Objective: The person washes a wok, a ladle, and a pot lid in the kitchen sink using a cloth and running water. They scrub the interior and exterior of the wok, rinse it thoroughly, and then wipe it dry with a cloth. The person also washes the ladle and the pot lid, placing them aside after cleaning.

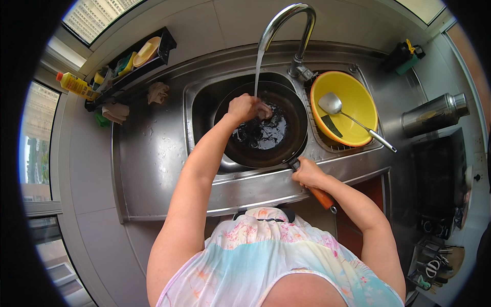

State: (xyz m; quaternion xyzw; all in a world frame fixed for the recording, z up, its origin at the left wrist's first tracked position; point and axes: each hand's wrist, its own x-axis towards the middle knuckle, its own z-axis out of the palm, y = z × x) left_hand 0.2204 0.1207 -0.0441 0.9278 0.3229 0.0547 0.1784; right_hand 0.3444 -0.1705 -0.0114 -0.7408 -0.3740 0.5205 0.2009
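A dark frying pan (pixel 245 148) rests over the sink basin (pixel 202 110), with water pooled in its bottom. My right hand (pixel 310 173) is closed around the pan's orange-brown handle (pixel 322 197) at the sink's front edge. Inside the pan, under the running water, is my left hand (pixel 246 108), its fingers curled. Something pale and blurred shows at the fingertips; I cannot tell whether it is a held thing or the wet fingers. A stream of water (pixel 258 66) falls from the curved chrome faucet (pixel 279 20) beside that hand.
Right of the basin, a yellow bowl (pixel 340 82) on a wire rack holds a metal spatula (pixel 331 104), whose handle overhangs the rim. A steel canister (pixel 432 115) lies farther right. At left are a crumpled cloth (pixel 157 92), a black caddy (pixel 164 48) and a yellow bottle (pixel 77 86).
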